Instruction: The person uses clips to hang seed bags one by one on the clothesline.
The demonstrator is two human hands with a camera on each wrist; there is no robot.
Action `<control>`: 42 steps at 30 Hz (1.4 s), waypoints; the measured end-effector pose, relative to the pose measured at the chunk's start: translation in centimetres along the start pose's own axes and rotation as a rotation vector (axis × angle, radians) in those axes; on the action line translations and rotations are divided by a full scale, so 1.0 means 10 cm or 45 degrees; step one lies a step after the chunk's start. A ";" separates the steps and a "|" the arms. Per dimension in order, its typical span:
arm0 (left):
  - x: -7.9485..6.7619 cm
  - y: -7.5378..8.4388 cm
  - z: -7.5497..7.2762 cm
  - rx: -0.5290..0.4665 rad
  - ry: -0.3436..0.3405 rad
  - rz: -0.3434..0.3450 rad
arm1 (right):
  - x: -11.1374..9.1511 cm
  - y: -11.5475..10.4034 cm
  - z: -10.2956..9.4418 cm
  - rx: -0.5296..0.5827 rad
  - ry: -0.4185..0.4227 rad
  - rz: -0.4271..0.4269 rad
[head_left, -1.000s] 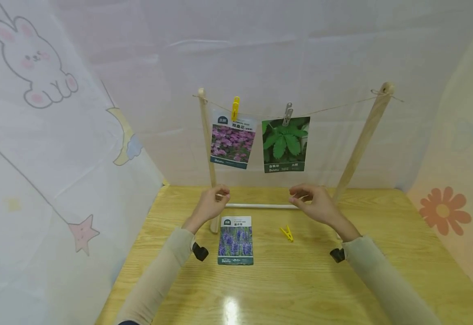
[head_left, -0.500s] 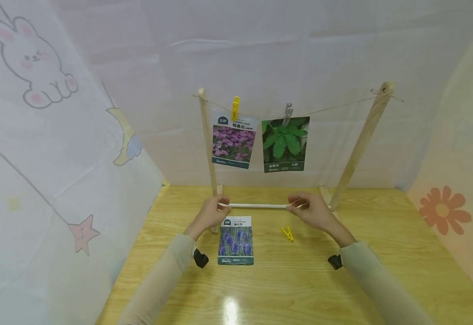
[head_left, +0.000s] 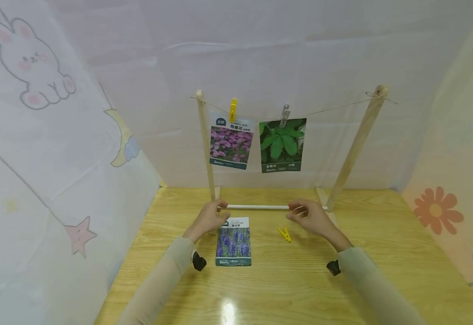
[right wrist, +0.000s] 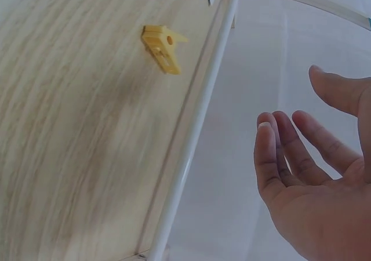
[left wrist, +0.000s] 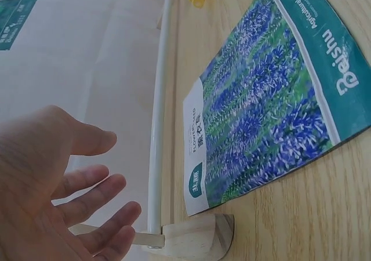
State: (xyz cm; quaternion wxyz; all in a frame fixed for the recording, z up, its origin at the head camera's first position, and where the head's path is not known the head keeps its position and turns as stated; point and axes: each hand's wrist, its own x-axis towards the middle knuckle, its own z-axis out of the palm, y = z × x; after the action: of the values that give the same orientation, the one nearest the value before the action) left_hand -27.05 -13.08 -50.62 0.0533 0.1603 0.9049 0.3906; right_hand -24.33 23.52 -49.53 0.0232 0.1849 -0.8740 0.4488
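Observation:
My left hand hovers by the left end of a white rod, above the top of a lavender seed packet lying on the table. In the left wrist view its loosely bent fingers hold nothing. My right hand is near the rod's right end, thumb apart from the fingers, also holding nothing. A yellow clothespin lies on the table, to the left of and below that hand. Overhead, a yellow clip and a grey clip hang a pink-flower packet and a green-leaf packet.
A thin string runs between the left wooden post and the right wooden post. Both posts stand on the wooden table, with the white rod between them low down. Pale printed cloth encloses the back and sides.
Both hands have come down and toward me a little, and the right one has shifted slightly left. Packets and the loose clothespin have stayed in place.

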 end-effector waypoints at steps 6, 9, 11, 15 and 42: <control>0.01 -0.02 0.02 0.072 -0.016 -0.005 | -0.04 0.07 0.05 -0.042 -0.011 0.045; 0.01 -0.06 0.05 0.123 -0.020 -0.011 | -0.06 0.11 0.08 -0.064 -0.016 0.064; 0.02 -0.07 0.07 0.139 -0.014 -0.003 | -0.08 0.14 0.09 -0.070 -0.028 0.079; 0.03 -0.10 0.10 0.179 -0.005 0.024 | -0.11 0.20 0.13 -0.067 -0.045 0.110; -0.04 -0.15 0.20 0.572 -0.086 0.125 | -0.17 0.25 0.41 -0.198 -0.147 0.257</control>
State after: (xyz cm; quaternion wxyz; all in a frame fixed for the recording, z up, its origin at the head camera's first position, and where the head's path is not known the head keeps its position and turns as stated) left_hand -26.65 -12.81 -53.12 0.0275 0.2251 0.9579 0.1760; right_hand -23.07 22.11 -54.28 -0.0581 0.1192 -0.9202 0.3684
